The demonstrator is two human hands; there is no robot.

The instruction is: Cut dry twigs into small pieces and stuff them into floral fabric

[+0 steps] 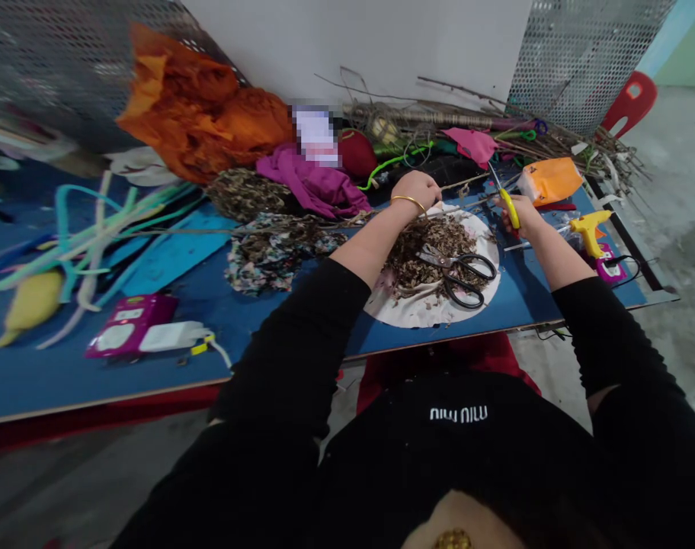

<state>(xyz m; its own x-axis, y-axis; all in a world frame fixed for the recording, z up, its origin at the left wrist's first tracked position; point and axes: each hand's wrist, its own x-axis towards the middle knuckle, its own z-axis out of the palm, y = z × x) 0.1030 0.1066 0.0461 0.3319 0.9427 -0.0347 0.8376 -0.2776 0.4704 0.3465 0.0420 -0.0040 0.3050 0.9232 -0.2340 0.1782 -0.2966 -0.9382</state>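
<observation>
Twig (pixel 465 183) sat in the nearly closed fingers of the left hand (pixel 417 189); right of centre, the right hand (pixel 524 219) curled its fingers around yellow scissors (pixel 508 206).

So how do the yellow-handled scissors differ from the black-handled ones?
The yellow-handled scissors are held up in the right hand; the black-handled scissors lie on dried leaves. The yellow pair's handle is partly covered by fingers, while the black pair's two handle loops are in full view, spread apart. Both have metal blades.
</observation>
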